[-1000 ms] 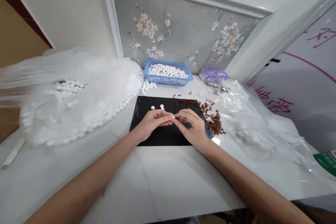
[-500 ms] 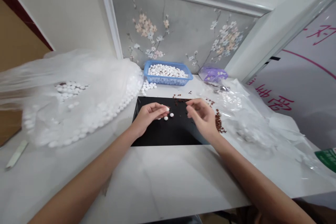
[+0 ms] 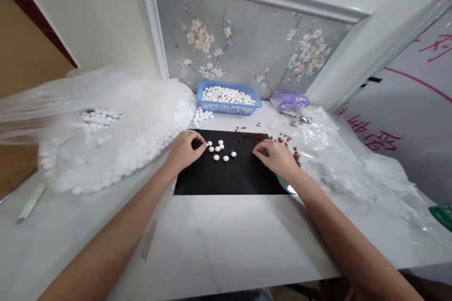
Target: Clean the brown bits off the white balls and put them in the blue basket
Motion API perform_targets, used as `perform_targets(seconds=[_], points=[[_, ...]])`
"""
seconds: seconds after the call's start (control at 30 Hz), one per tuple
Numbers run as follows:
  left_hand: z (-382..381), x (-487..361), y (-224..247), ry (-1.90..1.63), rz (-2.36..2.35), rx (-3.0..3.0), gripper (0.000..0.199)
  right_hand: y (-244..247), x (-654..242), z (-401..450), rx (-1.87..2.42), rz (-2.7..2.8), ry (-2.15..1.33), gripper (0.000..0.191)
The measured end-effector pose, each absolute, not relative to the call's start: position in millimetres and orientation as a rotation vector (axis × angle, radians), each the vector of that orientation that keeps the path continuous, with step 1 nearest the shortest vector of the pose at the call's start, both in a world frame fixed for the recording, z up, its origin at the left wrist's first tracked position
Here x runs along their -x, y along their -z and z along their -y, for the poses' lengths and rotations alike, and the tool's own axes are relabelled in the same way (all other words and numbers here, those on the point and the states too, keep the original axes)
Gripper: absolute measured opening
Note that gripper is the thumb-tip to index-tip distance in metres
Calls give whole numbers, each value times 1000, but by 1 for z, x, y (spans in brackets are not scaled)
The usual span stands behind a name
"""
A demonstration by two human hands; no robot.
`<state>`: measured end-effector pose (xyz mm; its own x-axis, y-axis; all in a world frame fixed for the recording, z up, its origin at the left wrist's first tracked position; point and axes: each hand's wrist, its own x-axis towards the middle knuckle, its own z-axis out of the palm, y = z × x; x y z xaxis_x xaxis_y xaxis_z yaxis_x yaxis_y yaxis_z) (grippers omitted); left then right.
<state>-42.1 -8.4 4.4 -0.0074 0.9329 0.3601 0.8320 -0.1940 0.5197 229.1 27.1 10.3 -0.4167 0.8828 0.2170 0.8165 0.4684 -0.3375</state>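
My left hand (image 3: 185, 150) is at the left edge of a black mat (image 3: 226, 176), thumb and forefinger pinched on a small white ball (image 3: 209, 143). Several more white balls (image 3: 216, 157) lie loose on the mat just right of those fingertips. Over the mat's right side, my right hand (image 3: 277, 156) has its thumb and forefinger pressed together; what they hold, if anything, is too small to make out. Small reddish-brown star-shaped pieces (image 3: 257, 137) lie scattered along the mat's far edge and beyond my right hand.
A blue basket (image 3: 229, 109) full of white balls stands against the wall. To the left lies a large clear bag (image 3: 141, 146) of white balls, with a few spilled beside it. Crumpled plastic bags (image 3: 339, 169) and a purple packet (image 3: 289, 100) are on the right.
My left hand has moved left, uncovering more white balls on the mat. My right hand has shifted slightly and its fingertips now point lower, near the mat.
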Motion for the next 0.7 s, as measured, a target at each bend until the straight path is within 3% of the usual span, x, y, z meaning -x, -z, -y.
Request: perform_targets(seconds=[0.17,0.3,0.57,0.7], points=[[9,44,-2,-900,-1965,-2141,42,-9,-226,-25,1412,2314,-253,14],[8,44,-3,-662,-1977,-2281,53,-11,-221,-21,1350,2166,-402,14],[-7,50,-2,-418,-1996,-2298,50,-10,-216,-19,1127,2029,-486,13],[-8,52,0,-471,-2011,-2415,44,-11,-216,-17,1132,2035,-431,15]])
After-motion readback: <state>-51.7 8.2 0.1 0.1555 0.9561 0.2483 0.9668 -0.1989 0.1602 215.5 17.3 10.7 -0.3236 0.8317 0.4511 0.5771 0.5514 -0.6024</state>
